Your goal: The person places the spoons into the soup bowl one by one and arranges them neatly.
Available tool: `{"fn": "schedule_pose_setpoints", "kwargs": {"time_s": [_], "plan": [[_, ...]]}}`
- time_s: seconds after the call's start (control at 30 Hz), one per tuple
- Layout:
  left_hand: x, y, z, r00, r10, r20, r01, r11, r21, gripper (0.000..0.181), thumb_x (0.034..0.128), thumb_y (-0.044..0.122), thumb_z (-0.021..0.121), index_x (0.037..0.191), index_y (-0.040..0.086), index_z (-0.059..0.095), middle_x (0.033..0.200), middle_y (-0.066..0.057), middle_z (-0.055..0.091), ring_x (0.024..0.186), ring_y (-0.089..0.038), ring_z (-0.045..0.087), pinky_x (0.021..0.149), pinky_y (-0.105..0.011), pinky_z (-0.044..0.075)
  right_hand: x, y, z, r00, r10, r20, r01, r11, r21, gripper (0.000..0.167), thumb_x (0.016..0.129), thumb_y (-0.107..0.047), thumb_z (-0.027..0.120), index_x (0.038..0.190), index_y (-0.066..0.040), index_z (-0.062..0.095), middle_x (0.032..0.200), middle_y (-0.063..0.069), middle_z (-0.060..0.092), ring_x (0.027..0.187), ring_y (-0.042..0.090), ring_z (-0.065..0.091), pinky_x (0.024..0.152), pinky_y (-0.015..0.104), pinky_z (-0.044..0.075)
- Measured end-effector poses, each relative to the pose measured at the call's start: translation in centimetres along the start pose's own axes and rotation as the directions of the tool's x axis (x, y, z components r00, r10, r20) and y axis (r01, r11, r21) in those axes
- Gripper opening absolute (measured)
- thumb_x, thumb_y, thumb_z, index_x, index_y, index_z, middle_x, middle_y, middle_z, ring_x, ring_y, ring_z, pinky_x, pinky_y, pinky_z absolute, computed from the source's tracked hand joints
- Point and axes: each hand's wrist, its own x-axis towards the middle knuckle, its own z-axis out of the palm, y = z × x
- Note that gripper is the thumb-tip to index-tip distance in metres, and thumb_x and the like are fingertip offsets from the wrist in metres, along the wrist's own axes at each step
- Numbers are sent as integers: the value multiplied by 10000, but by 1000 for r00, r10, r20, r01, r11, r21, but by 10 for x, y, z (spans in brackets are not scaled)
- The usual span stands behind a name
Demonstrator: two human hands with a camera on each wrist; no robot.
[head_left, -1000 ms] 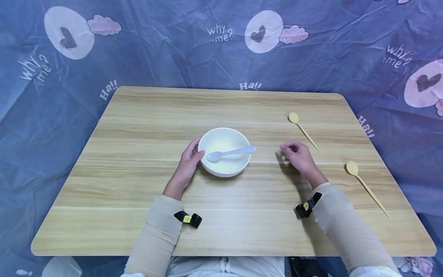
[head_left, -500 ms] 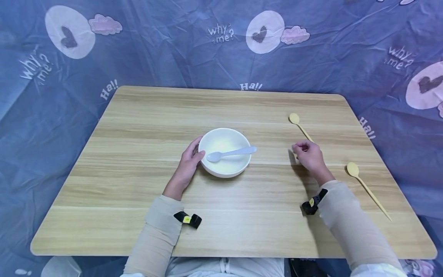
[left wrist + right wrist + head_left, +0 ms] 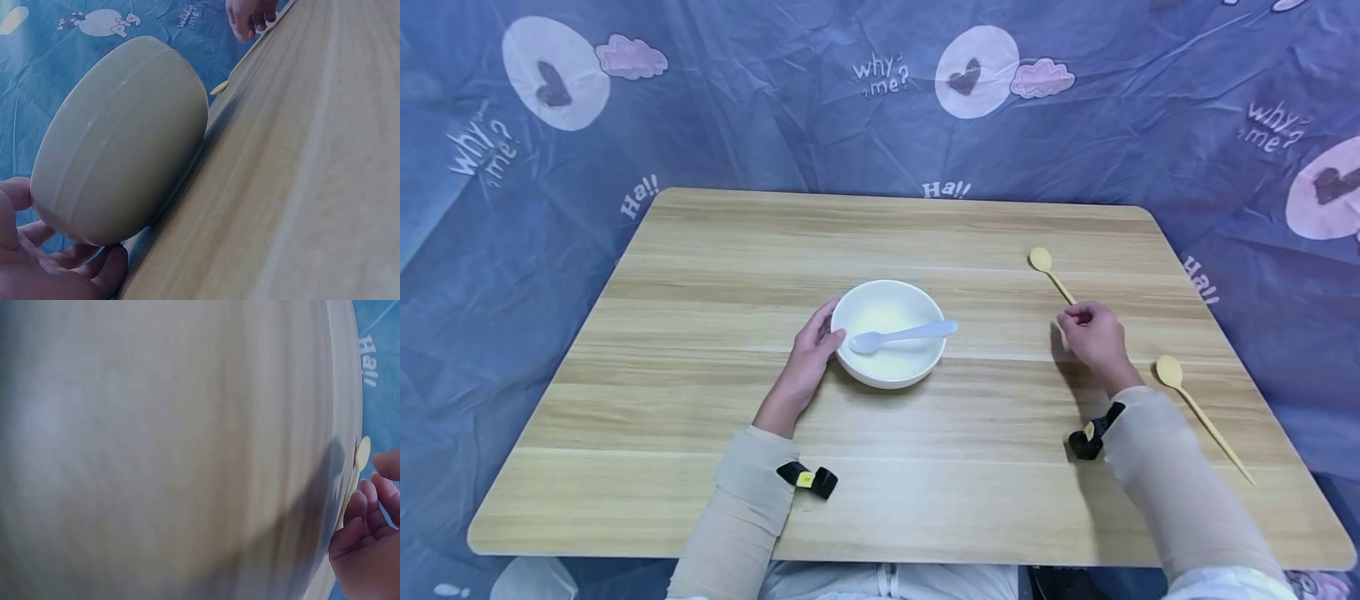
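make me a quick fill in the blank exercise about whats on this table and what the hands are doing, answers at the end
1. The left hand holds a white ____.
2. A pale blue spoon lies in it, with the end of its ____ poking out.
3. Of the two yellow spoons, the right hand is nearer the one lying ____ from the person.

Missing words: bowl; handle; farther.
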Motion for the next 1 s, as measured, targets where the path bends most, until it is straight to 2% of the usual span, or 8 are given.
{"fn": "schedule_pose_setpoints", "kwargs": {"time_s": [0.2,0.37,0.67,1.0], "plan": [[0,0,0,1000,6,5,-6,1000,4,540,978,133,447,1487,137,266,1521,-56,303,1392,-174,296,1148,-300,271,8,8,-9,999,-35,-21,33,997,-63,325,929,-250,528,1080,28,601,925,101,582,770,132,497,620,180,411],[0,0,0,1000,17,13,-17,1000,4,532,983,122,440,1485,124,264,1516,-71,305,1393,-185,294,1152,-307,265,12,11,-18,998,-57,-7,57,995,-86,310,926,-236,538,1062,35,605,926,134,594,786,178,508,642,240,407],[1,1,-1,999,33,17,-33,999,8,532,981,124,445,1483,111,269,1521,-76,296,1400,-194,281,1158,-317,251,23,16,-26,999,-22,29,26,993,-119,350,936,-249,516,1095,55,585,1003,204,586,869,268,521,676,273,410],[0,-1,-1,999,36,7,-36,999,19,527,977,129,454,1476,115,287,1522,-69,295,1403,-186,271,1162,-314,238,29,21,-23,998,-27,51,35,986,-160,333,922,-227,498,1069,58,587,1000,234,598,904,338,531,702,325,403]]}}
